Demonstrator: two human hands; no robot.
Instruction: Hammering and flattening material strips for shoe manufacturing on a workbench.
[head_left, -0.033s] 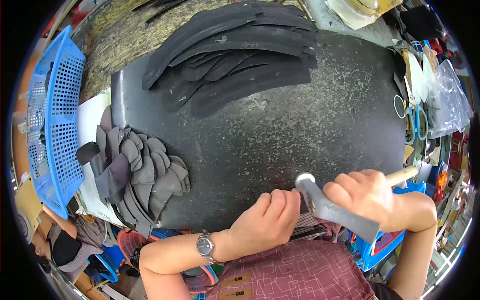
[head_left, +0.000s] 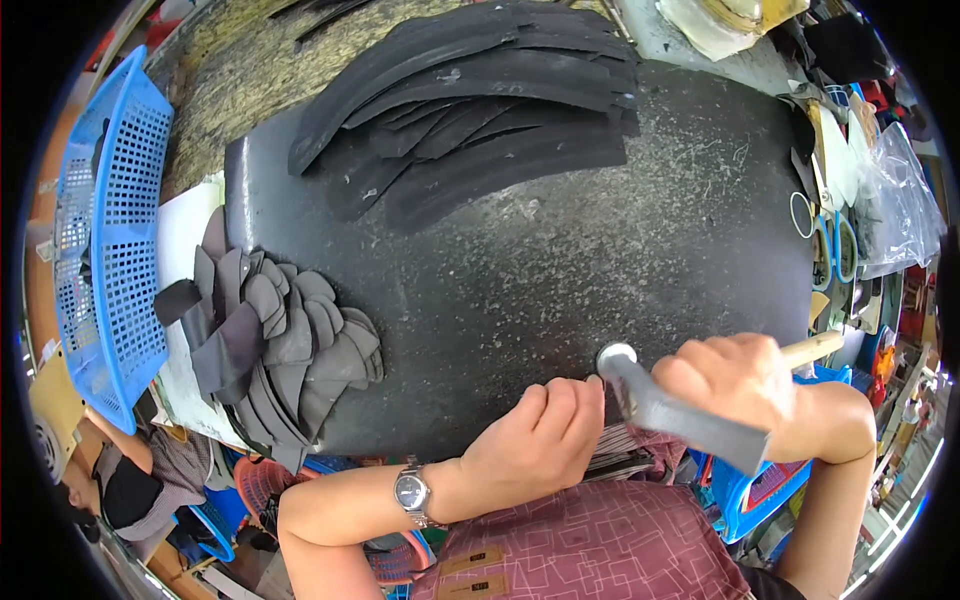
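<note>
A hammer (head_left: 690,415) with a grey metal head and a pale wooden handle is gripped in my right hand (head_left: 735,385), fingers wrapped round the handle. Its round face is at the near edge of the black work board (head_left: 720,250), close to my left fingertips. My left hand (head_left: 540,430) is closed, thumb and fingers pinched together at that same edge. What they pinch, if anything, is hidden. Left of it lies a heap of curved dark grey pieces (head_left: 290,345). Long black curved strips (head_left: 500,85) are piled on the far part of the board.
A blue plastic basket (head_left: 135,220) stands at the left. Scissors (head_left: 845,250) and a clear plastic bag (head_left: 895,210) are on the right side. Below the board's right corner is a blue crate (head_left: 735,505). Another person (head_left: 135,485) sits at the lower left.
The hammer and my right hand have shifted slightly to the right. My left hand stays almost in place, still pinched. The heaps look the same.
</note>
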